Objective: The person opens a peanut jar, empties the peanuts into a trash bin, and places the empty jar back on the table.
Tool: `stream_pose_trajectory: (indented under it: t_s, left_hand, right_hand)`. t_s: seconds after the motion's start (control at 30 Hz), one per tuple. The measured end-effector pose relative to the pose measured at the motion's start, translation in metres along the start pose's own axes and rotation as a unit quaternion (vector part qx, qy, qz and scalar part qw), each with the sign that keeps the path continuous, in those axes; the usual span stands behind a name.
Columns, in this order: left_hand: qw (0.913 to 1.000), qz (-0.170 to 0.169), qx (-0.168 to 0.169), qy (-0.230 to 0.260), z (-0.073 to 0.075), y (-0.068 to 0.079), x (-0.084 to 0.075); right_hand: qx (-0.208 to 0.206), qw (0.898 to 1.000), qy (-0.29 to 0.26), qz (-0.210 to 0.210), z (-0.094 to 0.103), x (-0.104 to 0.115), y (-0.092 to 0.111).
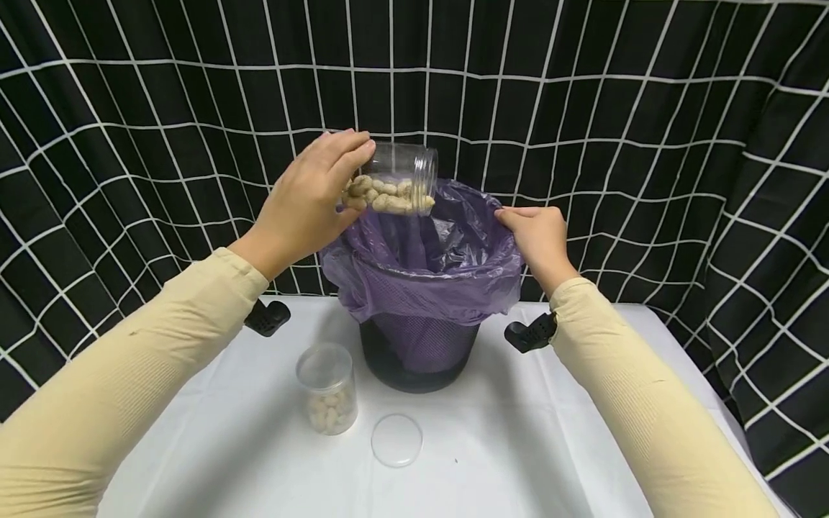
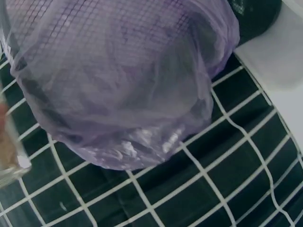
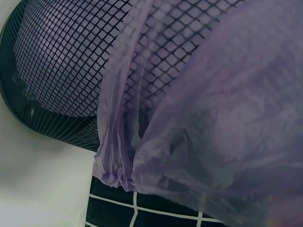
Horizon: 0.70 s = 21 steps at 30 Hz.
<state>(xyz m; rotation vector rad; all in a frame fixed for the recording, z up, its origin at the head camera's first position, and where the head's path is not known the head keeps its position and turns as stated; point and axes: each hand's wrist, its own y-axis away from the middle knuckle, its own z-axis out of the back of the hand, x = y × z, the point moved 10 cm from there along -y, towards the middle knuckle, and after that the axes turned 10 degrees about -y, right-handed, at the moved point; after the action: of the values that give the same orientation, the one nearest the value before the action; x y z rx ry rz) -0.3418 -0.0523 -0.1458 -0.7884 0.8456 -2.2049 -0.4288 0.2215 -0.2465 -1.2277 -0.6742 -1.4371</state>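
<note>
My left hand (image 1: pixel 317 191) grips a clear plastic jar (image 1: pixel 398 162) tipped on its side, its threaded mouth facing right over the bin. Unshelled peanuts (image 1: pixel 395 196) lie along the jar's lower wall, some right at the mouth. Below it stands a black mesh trash bin (image 1: pixel 421 352) lined with a purple plastic bag (image 1: pixel 421 288) folded over the rim. At the rim's right side my right hand (image 1: pixel 539 234) pinches the bag's edge. In the left wrist view part of the jar (image 2: pixel 12 161) shows at the left edge, beside the bag (image 2: pixel 118 94). The right wrist view shows the bag (image 3: pixel 227 118) over the mesh.
A second clear jar (image 1: pixel 327 388) with a lid and pale nuts inside stands upright on the white table (image 1: pixel 505 460), left of the bin. A round clear lid (image 1: pixel 397 440) lies flat in front of the bin. Black curtain (image 1: pixel 583 108) with white grid lines hangs behind.
</note>
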Motion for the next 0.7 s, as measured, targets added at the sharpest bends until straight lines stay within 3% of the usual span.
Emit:
stream_pose_trajectory:
  t_s: [0.13,0.27,0.57,0.7]
  left_hand:
    - [0.9991,-0.025,0.033,-0.001,-0.009,0.002,-0.005]
    - [0.9982,-0.018,0.057,0.005,-0.014,0.005,-0.005]
    - [0.9995,0.028,-0.007,0.015,0.008,0.002,0.009]
    - [0.9996,-0.011,0.009,0.023,0.002,0.003,0.000]
  right_hand:
    - [0.002,1.000,0.000,-0.004,0.000,-0.001,0.001]
    - [0.002,1.000,0.002,0.001,0.000,0.000,0.001]
    - [0.000,1.000,0.007,0.005,0.000,0.002,-0.001]
    - [-0.001,1.000,0.006,-0.001,0.000,0.001,-0.001]
